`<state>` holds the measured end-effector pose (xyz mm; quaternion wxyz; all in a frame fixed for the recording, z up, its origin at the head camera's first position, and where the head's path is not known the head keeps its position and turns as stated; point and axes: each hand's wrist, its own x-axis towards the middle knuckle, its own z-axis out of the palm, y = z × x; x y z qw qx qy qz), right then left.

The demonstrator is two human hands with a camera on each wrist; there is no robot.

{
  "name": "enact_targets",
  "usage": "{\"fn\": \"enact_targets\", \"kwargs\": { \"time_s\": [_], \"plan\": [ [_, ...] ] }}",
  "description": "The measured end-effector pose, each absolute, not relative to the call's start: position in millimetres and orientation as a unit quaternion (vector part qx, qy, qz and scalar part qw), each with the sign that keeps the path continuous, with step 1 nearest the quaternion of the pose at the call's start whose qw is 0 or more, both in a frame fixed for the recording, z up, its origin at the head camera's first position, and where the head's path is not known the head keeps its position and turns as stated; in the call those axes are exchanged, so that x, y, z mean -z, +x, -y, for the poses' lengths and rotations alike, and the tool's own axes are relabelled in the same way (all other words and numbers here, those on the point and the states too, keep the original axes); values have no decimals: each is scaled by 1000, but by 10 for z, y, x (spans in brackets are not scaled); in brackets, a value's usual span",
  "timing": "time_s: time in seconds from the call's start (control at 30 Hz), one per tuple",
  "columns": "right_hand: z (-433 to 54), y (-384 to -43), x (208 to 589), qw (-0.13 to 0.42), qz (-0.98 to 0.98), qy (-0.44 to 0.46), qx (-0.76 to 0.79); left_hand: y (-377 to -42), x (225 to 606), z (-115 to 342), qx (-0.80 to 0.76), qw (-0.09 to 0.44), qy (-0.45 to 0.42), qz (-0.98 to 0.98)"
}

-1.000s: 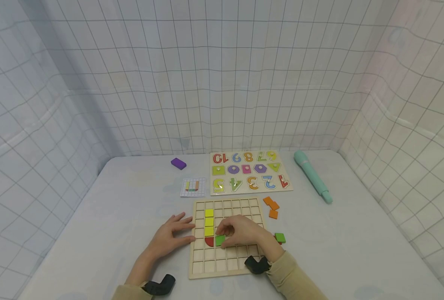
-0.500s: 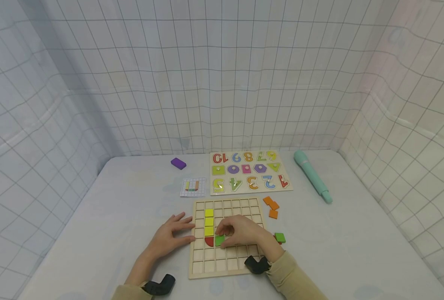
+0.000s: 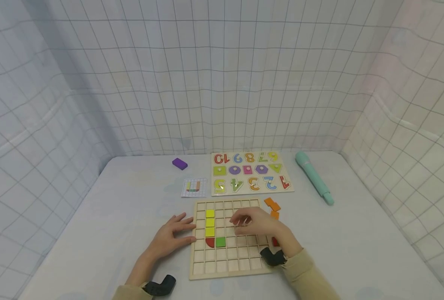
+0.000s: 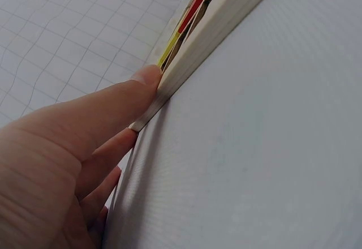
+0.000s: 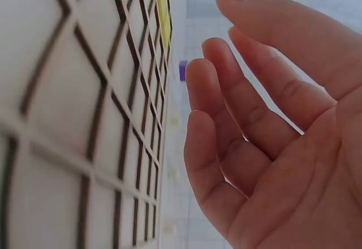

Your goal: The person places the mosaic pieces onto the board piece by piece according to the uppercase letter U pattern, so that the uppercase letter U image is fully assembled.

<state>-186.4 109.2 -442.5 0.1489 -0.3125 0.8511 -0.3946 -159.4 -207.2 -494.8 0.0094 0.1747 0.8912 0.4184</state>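
Observation:
A wooden grid board (image 3: 222,266) lies on the table. Several yellow square tiles (image 3: 210,222) form a column in it, with a red quarter-round tile (image 3: 210,242) below them and a green square tile (image 3: 220,242) right of the red one. My left hand (image 3: 169,236) rests at the board's left side, and its thumb and fingertips touch the edge in the left wrist view. Above the right half of the board hovers my right hand (image 3: 257,221), its fingers loosely bent and nothing in them in the right wrist view.
Orange tiles (image 3: 270,203) and a red tile (image 3: 275,241) lie right of the board, partly hidden by the right hand and arm. Behind it are a pattern card (image 3: 194,188), a number puzzle (image 3: 252,193), a purple block (image 3: 180,163) and a teal stick-like object (image 3: 315,178).
My right hand has let go of the green tile, which stays in its cell, and has moved up and to the right. My left hand stays at the board's edge.

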Motion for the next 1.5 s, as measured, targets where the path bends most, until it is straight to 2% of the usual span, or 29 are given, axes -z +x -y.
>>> {"fn": "enact_targets", "kwargs": {
  "time_s": [0.63, 1.03, 1.5],
  "plan": [
    [-1854, -1851, 4476, 118, -869, -251, 411, -1574, 4931, 2052, -413, 8, 168, -895],
    [-2165, -1829, 4642, 149, -858, -237, 430, -1577, 4938, 2062, -414, 8, 175, -893],
    [-2272, -1813, 4713, 171, -851, -231, 439, -1598, 4957, 2073, -414, 2, 182, -892]
  ]
}}
